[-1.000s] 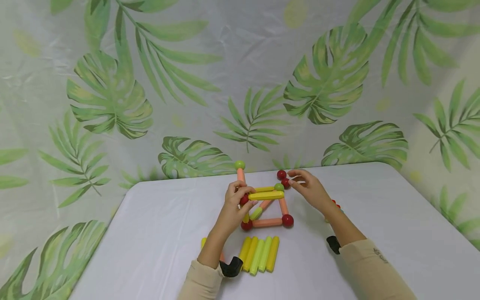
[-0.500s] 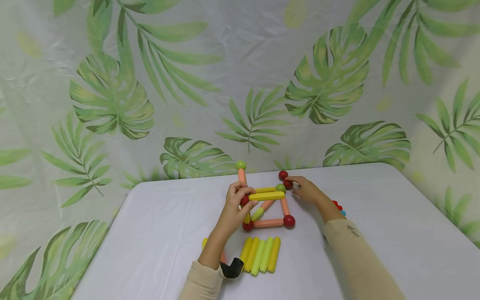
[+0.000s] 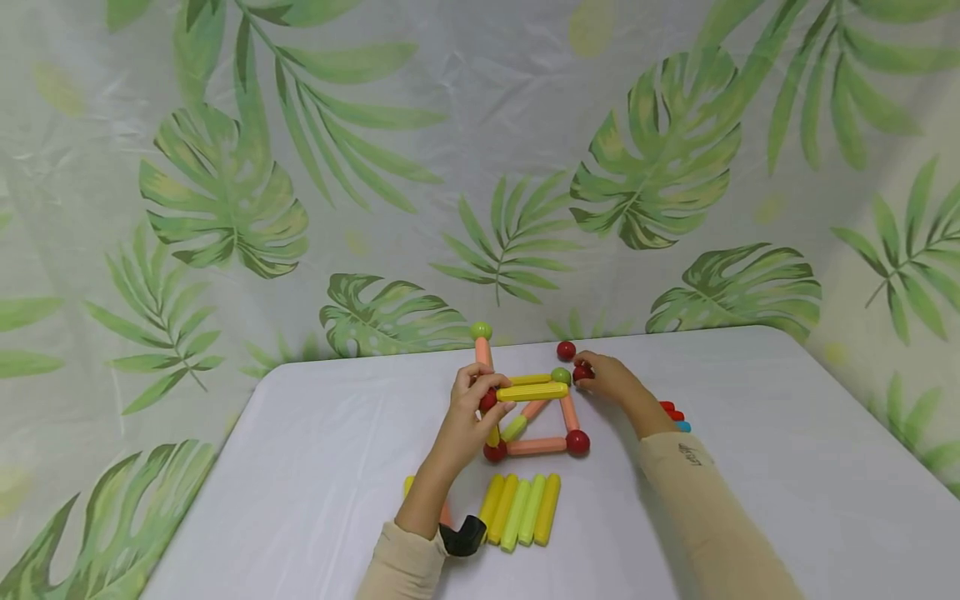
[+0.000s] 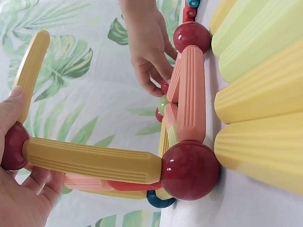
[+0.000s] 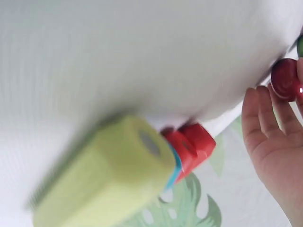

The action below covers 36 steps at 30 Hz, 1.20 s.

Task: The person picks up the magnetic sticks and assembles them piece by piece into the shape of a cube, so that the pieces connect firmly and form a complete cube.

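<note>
Fills the whole rear with a pale grey-white, sheet-like backdrop, creased and slightly glossy. Bears broad green monstera leaves, slender green palm fronds and faint, rounded yellow patches. Continues down past both sides, warmer and lighter in tone at the far right. Stretches forward below as a smooth, white-covered desk with rounded far corners and faint wrinkles toward the left. Sits under soft, diffuse light. Repeats the leaf print in both wrist views, seen at a slant.
</note>
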{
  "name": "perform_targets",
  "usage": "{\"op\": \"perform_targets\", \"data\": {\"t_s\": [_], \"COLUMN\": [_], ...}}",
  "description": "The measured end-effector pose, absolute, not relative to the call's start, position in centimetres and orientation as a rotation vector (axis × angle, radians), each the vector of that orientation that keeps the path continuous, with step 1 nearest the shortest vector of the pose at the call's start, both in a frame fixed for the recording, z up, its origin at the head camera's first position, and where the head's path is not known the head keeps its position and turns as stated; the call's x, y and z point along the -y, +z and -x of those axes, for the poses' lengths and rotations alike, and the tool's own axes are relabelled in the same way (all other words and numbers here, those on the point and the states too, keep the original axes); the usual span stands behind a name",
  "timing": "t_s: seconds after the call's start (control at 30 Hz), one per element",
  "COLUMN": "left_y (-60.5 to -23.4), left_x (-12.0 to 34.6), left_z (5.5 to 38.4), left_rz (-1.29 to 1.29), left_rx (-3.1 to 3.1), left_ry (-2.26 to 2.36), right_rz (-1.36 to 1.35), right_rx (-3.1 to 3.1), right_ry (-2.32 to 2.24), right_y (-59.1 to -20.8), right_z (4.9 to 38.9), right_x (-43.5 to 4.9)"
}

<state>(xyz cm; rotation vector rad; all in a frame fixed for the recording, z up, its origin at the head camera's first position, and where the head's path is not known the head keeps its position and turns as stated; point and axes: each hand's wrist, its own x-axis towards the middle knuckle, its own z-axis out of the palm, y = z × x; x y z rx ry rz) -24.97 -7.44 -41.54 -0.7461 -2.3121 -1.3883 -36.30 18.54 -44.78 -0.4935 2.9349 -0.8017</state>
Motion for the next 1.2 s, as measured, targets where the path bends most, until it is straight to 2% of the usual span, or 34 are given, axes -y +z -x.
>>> {"op": "perform_targets", "data": {"t_s": [0.23, 0.5, 0.87, 1.2], "left_y": [-41.6, -41.4, -41.4, -41.5], "left_x": [7.5, 7.5, 7.3, 7.4], "left_z": [25.1, 25.0, 24.9, 25.0], "left_rz": [0.748, 0.747, 0.748, 0.740], "left_rx": [2.307, 2.304, 2.309, 2.308], "left_ry": [-1.393, -1.389, -1.382, -1.364], "right_rz": [0.488, 0.524, 0.733, 0.777], "right_rx": [-2.840, -2.579, -2.243, -2.212], "right_ry": [-1.157, -1.687, -1.961, -1.989], "right_y": [-44.9, -41.8, -39.4, -39.2], "right_z": [35.9, 32.2, 26.3, 24.6], "right_x": [-19.5, -19.7, -19.2, -19.1]}}
